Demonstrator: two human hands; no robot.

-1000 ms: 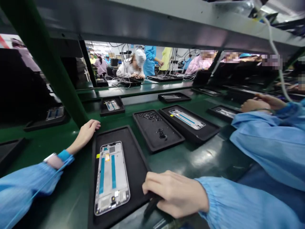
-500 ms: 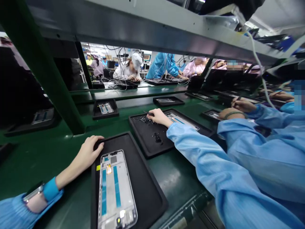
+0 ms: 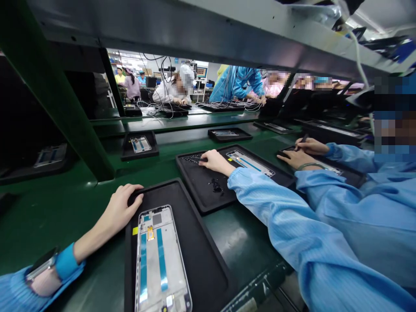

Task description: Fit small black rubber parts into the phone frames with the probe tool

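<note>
My left hand [image 3: 121, 206] grips the upper left corner of a black tray [image 3: 208, 264], fingers over the rim and thumb inside. In that tray lies a silver phone frame [image 3: 169, 260] with blue strips and a small orange flex piece. My right hand [image 3: 216, 161] is stretched forward over a second black tray [image 3: 208, 203], closed on dark, thin tweezers [image 3: 196, 158]. The tweezers point at a scatter of tiny parts [image 3: 188, 159] in its far left corner; whether they pinch one is too small to tell. A clump of black bits [image 3: 216, 186] lies nearer.
Another phone frame [image 3: 251, 164] lies in the second tray's right side. More trays with frames [image 3: 140, 144] stand farther back on the green bench [image 3: 81, 216]. A green post [image 3: 65, 95] slants at left. A metal shelf [image 3: 195, 39] hangs overhead. At right, a co-worker's hands [image 3: 297, 158] work over a tray.
My right hand has tilted the tweezers down toward the tiny parts. My left hand stays on the tray corner. The co-worker's hands have moved left and lower.
</note>
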